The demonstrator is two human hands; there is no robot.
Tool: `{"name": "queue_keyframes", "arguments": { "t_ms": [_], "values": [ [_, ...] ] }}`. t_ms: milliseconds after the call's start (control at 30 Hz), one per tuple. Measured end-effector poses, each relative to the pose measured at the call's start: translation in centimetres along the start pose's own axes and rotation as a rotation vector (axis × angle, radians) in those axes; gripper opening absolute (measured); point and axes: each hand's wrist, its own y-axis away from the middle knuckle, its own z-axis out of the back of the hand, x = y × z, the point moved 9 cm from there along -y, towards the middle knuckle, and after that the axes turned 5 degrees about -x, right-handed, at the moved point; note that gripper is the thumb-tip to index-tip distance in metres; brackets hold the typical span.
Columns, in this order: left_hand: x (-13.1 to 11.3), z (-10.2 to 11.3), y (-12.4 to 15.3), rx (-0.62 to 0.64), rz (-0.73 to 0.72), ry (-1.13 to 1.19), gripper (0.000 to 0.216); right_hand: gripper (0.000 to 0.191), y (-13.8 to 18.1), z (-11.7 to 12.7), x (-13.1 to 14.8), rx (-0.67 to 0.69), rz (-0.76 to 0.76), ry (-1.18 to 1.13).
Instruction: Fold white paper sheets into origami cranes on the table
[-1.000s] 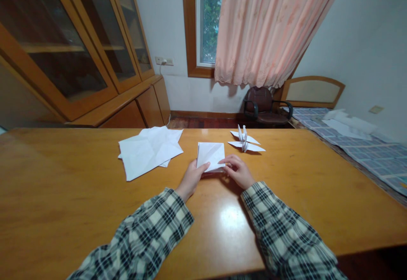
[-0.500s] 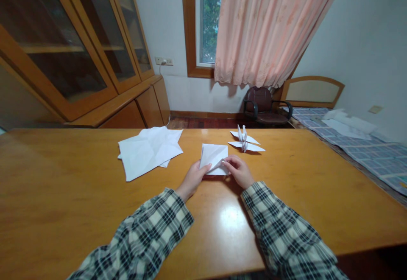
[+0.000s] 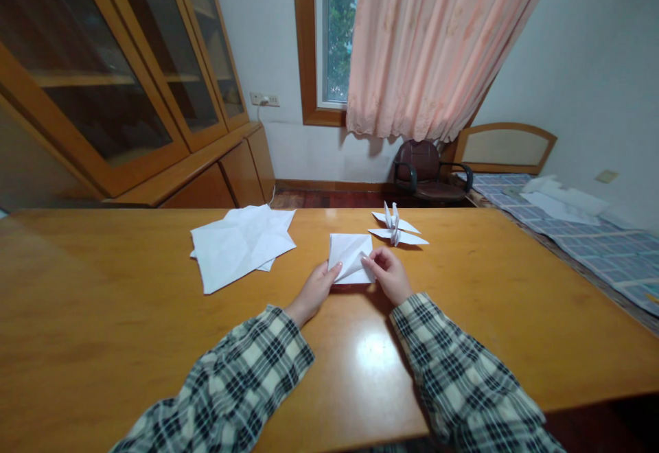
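Folded white paper square (image 3: 351, 252) is held over the middle of the glossy yellow-brown wooden table (image 3: 128, 343); contact with the tabletop cannot be told. Its lower left edge is gripped by the left hand (image 3: 316, 288), thumb laid on top, fingers mostly hidden beneath. Its right side is pinched by the right hand (image 3: 392, 278), thumb and index finger close together. Upper face is crossed by a diagonal fold. Two white folded-paper cranes (image 3: 408, 239), wings spread, are set just beyond the right hand. Creased white paper sheets (image 3: 239, 250) are piled, overlapping, to the left, apart from both hands. Black-and-cream plaid sleeves (image 3: 257, 357) are worn.
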Motion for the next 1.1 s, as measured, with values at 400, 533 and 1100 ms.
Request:
{"name": "queue_keyframes", "arguments": {
  "t_ms": [400, 533, 1100],
  "values": [
    [-0.82, -0.07, 0.47, 0.024, -0.105, -0.280, 0.050, 0.026, -0.13, 0.64, 0.28, -0.048, 0.067, 0.083],
    [-0.63, -0.07, 0.32, 0.027, -0.123, -0.328, 0.044, 0.025, -0.09, 0.69, 0.17, -0.056, 0.063, 0.106],
    [-0.29, -0.02, 0.17, 0.032, -0.123, -0.257, 0.042, 0.029, 0.13, 0.92, 0.28, -0.118, 0.061, 0.127]
  ]
}}
